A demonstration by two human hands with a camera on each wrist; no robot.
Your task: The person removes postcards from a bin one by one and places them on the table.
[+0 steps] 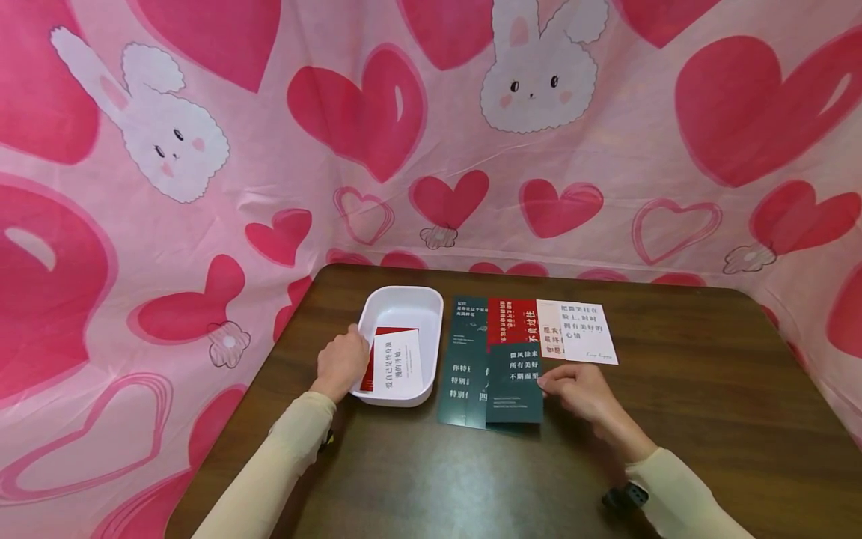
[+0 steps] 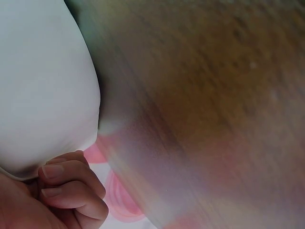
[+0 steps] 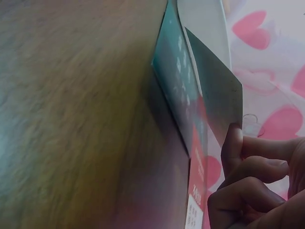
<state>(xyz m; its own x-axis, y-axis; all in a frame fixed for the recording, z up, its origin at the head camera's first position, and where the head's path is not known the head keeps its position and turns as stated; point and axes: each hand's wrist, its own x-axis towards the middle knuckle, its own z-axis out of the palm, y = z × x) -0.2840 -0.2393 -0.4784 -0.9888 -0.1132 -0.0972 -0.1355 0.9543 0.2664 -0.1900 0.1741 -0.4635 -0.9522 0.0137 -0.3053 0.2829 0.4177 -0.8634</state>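
My right hand [image 1: 584,391] pinches a dark green card [image 1: 515,408] with white Chinese lettering by its right edge. In the right wrist view, that card [image 3: 220,90] is tilted up above the other cards, between thumb and finger of the right hand [image 3: 257,183]. At the left, my left hand [image 1: 342,365] grips the near-left rim of a white plastic tray [image 1: 397,305]. The left wrist view has the curled fingers of the left hand [image 2: 74,193] against the tray's outer wall [image 2: 45,90]. Inside the tray, a white card [image 1: 409,359] partly covers a red card [image 1: 367,380].
Right of the tray lie overlapping green cards [image 1: 465,337], red cards [image 1: 505,314], a cream card [image 1: 549,318] and a white card [image 1: 591,333]. They rest on a brown wooden table [image 1: 707,374]. A pink heart-patterned cloth [image 1: 465,157] hangs behind and to the left.
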